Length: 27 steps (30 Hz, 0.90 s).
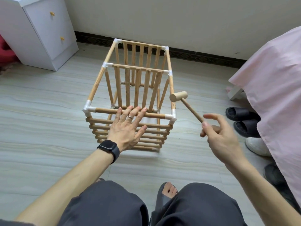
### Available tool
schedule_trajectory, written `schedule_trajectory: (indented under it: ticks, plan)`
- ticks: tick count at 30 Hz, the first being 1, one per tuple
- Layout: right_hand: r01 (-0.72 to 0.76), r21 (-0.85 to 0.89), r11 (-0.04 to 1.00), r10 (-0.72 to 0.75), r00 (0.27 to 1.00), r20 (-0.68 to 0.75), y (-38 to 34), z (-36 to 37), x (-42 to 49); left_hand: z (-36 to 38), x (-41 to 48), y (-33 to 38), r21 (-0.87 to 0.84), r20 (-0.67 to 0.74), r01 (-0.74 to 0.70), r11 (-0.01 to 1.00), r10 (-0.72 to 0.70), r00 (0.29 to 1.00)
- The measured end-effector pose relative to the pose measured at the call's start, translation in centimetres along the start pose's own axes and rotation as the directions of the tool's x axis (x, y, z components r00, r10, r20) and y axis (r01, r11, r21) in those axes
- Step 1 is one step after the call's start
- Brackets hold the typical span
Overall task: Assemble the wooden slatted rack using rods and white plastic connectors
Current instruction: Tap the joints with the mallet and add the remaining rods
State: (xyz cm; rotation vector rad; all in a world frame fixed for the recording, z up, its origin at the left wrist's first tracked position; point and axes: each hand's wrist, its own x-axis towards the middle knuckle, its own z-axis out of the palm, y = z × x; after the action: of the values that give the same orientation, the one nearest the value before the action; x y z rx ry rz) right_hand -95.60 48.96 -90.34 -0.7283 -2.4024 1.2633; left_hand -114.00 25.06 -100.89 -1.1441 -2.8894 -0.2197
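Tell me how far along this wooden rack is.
Mostly built: the rack stands as a full box, its corners joined by white connectors. In hand: the left hand lies flat on the near top rod, and the right hand holds a mallet beside the near right corner. Left, probably: tapping joints tight.

A black smartwatch (108,148) with a dark rectangular face and a black strap sits on the wrist of the left hand (127,129), and a thin silver ring (130,117) circles one finger of that hand. The forearms (73,173) are bare. Loose dark grey trousers (105,206) cover the legs, and an open-toed dark grey slipper (162,199) is on one foot.
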Motion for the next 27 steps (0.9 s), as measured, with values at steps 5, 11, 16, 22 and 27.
schedule_trajectory:
  ticks: [5,11,16,22,27]
  plan:
    - [-0.029,0.542,0.84,0.028,1.0,0.01,-3.5,-1.4,2.4,0.3,-0.2,0.0,0.002,-0.019,0.003,1.0,-0.003,1.0]
    - [0.155,0.289,0.945,-0.067,0.954,-0.293,-5.3,1.9,6.0,0.6,-0.1,-0.1,0.006,-0.049,-0.002,1.0,0.002,0.999]
    - [0.086,0.602,0.794,0.031,0.983,-0.181,-6.4,4.4,7.7,0.9,-0.1,0.0,0.02,-0.065,0.014,1.0,-0.013,0.998]
    - [0.27,0.679,0.683,-0.048,0.944,-0.327,-7.6,7.7,9.0,0.8,0.0,0.4,-0.019,-0.073,0.014,1.0,-0.015,0.997]
    - [0.282,0.668,0.689,-0.131,0.954,-0.269,-8.0,9.0,8.9,1.1,-0.1,0.4,-0.038,-0.099,0.008,0.999,-0.011,0.995]
